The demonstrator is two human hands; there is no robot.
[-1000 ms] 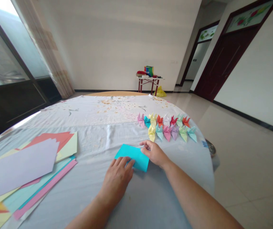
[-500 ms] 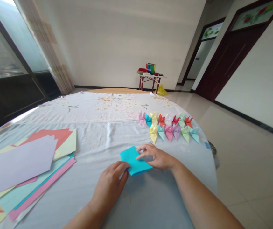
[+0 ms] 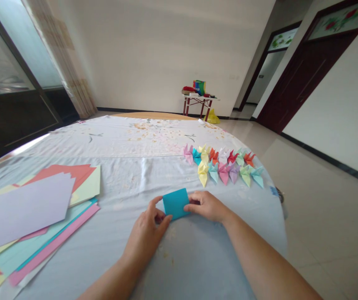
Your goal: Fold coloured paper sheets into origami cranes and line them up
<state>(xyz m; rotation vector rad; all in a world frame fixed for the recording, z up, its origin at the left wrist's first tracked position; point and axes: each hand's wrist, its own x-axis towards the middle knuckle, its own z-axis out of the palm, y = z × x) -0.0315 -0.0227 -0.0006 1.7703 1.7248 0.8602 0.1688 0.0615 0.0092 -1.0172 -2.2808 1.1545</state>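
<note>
Hands close together, left hand (image 3: 146,237) and right hand (image 3: 205,207) clamped on opposite edges of a small folded square of turquoise origami paper (image 3: 175,203), just short of the row of paper cranes (image 3: 221,168), on its near side.

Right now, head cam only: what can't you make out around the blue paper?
- Head view, the blue paper: its side edges are hidden by the left hand and right hand.
- Head view, the paper stack: lower sheets are hidden by the lavender sheet, and the left frame edge cuts it off.
- Head view, the far table: its items are too small to name.
</note>
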